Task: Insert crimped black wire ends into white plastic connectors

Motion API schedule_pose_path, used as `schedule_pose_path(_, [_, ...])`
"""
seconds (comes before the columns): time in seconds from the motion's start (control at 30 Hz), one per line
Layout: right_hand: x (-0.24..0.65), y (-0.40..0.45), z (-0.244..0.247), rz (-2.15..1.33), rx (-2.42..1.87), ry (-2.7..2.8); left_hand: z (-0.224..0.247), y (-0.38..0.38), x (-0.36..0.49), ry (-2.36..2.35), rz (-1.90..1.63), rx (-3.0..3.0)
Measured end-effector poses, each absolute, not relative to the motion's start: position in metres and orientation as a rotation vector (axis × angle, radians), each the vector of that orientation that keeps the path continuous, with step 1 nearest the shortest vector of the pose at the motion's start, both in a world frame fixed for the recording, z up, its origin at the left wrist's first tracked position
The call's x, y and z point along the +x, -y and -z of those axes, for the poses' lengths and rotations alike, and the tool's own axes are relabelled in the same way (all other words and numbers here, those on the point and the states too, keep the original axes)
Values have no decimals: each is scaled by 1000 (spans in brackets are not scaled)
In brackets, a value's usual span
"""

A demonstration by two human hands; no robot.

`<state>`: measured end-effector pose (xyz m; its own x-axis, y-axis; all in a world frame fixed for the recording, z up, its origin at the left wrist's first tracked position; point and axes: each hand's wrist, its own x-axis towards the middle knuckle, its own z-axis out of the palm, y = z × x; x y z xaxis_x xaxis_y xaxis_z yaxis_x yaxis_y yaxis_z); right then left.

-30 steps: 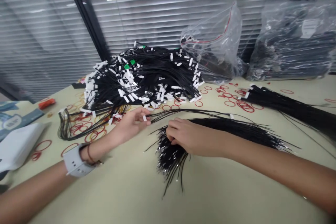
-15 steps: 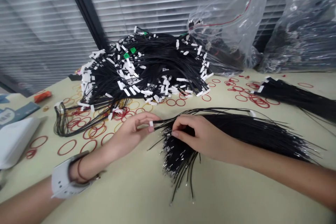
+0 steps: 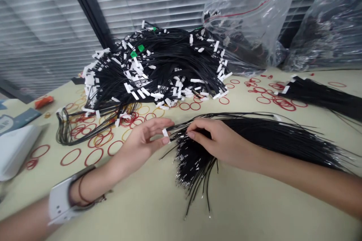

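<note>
My left hand (image 3: 149,135) is closed on a small white connector (image 3: 165,133), holding it between thumb and fingers. Thin black wires run from this connector toward the right. My right hand (image 3: 212,135) pinches at the near end of a thick bundle of black wires (image 3: 263,135); thumb and forefinger are pressed together, apparently on a thin wire with a tiny metal tip. Silvery crimped ends (image 3: 186,165) fan out below the right fingers, and a few longer wires droop onto the table. The back of the right hand covers part of the bundle.
A big heap of black cables with white connectors (image 3: 169,60) lies at the back. Red and yellow rubber bands (image 3: 94,157) are scattered around. Clear plastic bags (image 3: 249,26) stand behind. Another cable bundle (image 3: 325,96) is at right, a white box (image 3: 18,152) at left.
The white connector in my left hand has tilted slightly. My right hand stays pinched at the wire ends. The view has shifted a little, moving the background heap upward.
</note>
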<state>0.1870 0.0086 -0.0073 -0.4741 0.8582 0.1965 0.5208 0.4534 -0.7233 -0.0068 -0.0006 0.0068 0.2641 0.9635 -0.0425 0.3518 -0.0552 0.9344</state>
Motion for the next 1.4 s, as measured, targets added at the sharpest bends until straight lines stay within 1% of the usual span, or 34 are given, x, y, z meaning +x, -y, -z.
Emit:
schedule_pose_path(0.2, [190,-11,7,-633,-1108,2223,-7,5,-8,-1176,-620,1564])
schedule_pose_path(0.33, [189,-11,8,-671,-1161,2181,-7,5,-7,-1119,-644,1551])
schedule_pose_path(0.47, [189,-9,12,-676,-1204,2119,-7,5,-7,-1187,-657,1618])
schedule_pose_path(0.57, [188,-8,18,-673,-1168,2096,-6,4,-7,-1157,-658,1651])
schedule_pose_path(0.77, [188,-6,27,-624,-1122,2075,0,1,-7,-1087,-678,1496])
schedule_pose_path(1.1, [188,-5,28,-523,-1088,2145,3,0,-7,-1084,-646,1497])
schedule_pose_path(1.4, [189,-4,28,-532,-1019,2210,3,0,-7,-1090,-633,1487])
